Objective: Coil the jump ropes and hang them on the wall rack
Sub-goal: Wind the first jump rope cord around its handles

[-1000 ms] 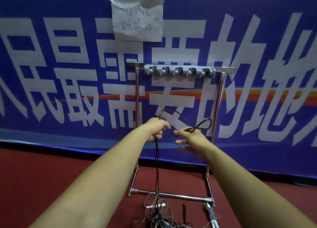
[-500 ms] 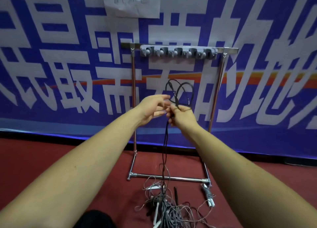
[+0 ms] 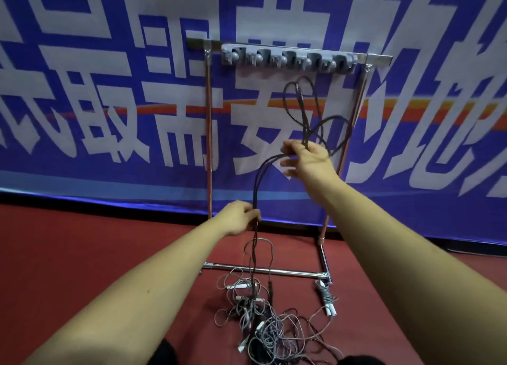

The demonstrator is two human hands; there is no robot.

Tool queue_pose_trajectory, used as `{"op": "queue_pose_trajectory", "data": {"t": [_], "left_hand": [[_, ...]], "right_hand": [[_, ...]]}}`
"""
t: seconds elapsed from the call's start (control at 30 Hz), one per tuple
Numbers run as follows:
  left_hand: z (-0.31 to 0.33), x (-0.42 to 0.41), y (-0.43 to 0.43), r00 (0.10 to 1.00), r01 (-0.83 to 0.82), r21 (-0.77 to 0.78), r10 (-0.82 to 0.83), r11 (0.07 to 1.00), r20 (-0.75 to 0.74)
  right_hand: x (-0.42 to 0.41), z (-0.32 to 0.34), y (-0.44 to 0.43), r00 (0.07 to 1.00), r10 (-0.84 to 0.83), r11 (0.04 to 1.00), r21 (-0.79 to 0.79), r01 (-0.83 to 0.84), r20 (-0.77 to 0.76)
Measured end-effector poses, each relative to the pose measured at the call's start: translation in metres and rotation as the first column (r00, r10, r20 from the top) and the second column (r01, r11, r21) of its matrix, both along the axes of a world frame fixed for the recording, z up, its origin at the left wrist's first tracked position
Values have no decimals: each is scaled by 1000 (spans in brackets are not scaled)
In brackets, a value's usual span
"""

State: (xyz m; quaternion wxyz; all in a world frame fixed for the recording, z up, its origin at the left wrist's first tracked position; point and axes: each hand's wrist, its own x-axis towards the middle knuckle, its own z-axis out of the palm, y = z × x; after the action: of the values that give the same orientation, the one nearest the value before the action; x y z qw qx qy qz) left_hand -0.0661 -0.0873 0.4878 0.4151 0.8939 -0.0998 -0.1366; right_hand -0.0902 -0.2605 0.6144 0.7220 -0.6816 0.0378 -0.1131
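The right grip (image 3: pixel 310 159) is pinching loops of rope (image 3: pixel 256 191) below the rack (image 3: pixel 288 60) while the left grip (image 3: pixel 241 219) is clasping the hanging strands, likely feeding another coil.

Rope (image 3: pixel 256 183) in left hand (image 3: pixel 240 219), right hand (image 3: pixel 310 159)

The hands, which met at mid-height of the rack (image 3: pixel 208 134) half a second ago, have parted. The left hand (image 3: pixel 241 218) has dropped toward the rack's lower part, where it grips the hanging strands of the black jump rope (image 3: pixel 301 109). The right hand (image 3: pixel 310 159) has moved toward the rack's right post, holding the gathered loops. These loops have grown larger and now reach just under the rack's hook strip (image 3: pixel 288 60). A stretch of rope now spans the gap between the hands.
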Motion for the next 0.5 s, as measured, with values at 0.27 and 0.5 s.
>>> {"op": "queue_pose_trajectory", "data": {"t": [0.27,0.5], "left_hand": [[25,7,-6,987,-91,-320,129,943,98],[-17,7,-11,980,-143,-336,180,931,80]], "right_hand": [[-18,-99,-17,944,47,990,143,0,-328],[-22,-182,-6,746,18,998,60,29,-666]]}}
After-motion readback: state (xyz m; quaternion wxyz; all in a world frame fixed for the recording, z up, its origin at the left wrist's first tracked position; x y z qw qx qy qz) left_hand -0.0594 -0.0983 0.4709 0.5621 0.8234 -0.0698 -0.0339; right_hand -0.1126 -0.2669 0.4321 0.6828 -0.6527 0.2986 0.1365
